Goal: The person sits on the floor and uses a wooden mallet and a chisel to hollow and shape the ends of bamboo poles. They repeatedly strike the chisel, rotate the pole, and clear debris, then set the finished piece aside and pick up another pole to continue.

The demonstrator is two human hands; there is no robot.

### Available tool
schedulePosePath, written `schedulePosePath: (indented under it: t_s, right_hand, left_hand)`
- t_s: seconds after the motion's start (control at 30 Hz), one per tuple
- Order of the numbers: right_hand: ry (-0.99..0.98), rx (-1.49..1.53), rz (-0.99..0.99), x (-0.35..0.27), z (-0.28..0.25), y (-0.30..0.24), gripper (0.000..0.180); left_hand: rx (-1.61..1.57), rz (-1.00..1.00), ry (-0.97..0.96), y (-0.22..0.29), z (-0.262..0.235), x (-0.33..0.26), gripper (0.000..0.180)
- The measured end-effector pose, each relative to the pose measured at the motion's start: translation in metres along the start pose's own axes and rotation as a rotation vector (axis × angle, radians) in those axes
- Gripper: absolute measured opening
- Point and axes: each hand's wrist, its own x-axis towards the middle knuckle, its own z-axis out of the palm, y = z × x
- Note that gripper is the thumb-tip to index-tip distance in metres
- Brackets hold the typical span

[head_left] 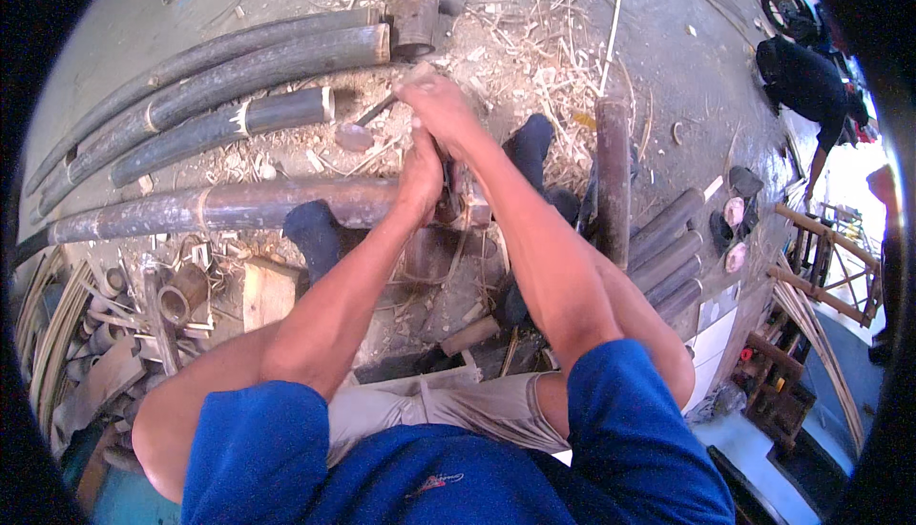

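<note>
Right hand [441, 105], upper centre of frame, is clenched round a tool handle; the handle itself is mostly hidden in the fist, so can't tell what kind of tool. Left hand [421, 174] sits just below it, fingers closed, pressing on the near end of a long dark bamboo pole [219, 208] that runs from centre of frame out to the left edge. Both forearms come up from the lower edge & meet over the pole's end. What lies under the palms at the pole tip is covered by the hands.

Upper left: three more dark bamboo poles [248, 77] lie side by side, slanted, cut ends facing centre. A shorter upright-looking pole section [613, 177] stands right of centre, w/ a row of short cut bamboo pieces [668, 248] below right of it. Feet in dark socks [315, 234] rest either side of the work, one touching the long pole. Ground in upper centre is strewn w/ pale shavings & splinters [534, 39]. Lower left holds a heap of offcuts & small tube sections [172, 301]. Far upper right, another person in dark clothes [806, 82] bends over, well apart.
</note>
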Motion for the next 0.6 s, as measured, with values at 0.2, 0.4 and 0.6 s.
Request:
schedulePosePath:
  t_s: [0.2,0.4,0.6]
  right_hand:
    - [0.491,0.299,0.017,-0.053,-0.044,0.004,0.045]
    - [0.867,0.700,0.025,-0.128,-0.061,0.032,0.053]
    - [0.897,0.845,0.126,-0.136,-0.060,0.052,0.046]
  left_hand:
    - [0.504,0.219,-0.411,0.019,0.005,0.003,0.090]
    - [0.633,0.261,-0.851,0.010,0.022,-0.006,0.087]
    - [0.742,0.031,-1.020,0.024,0.022,-0.007,0.085]
